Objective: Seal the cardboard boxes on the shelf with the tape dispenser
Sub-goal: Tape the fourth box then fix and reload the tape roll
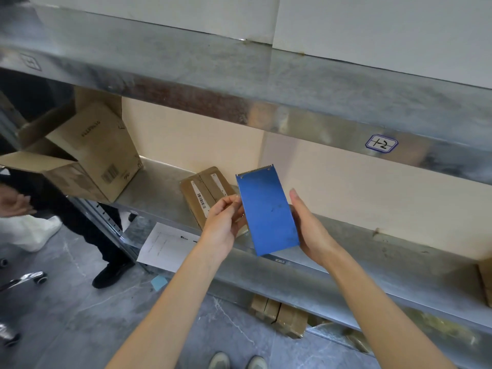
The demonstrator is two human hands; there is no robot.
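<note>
Centre frame, right grip [306, 227] clamps the tape dispenser [266, 211] teeth-up; left grip [223, 217] pinches its edge, probably freeing tape for the cardboard box [203, 189] behind.

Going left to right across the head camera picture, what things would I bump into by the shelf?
Big open cardboard box → small flat box → blue tape dispenser → right hand → corner of another box at the far right.
</note>
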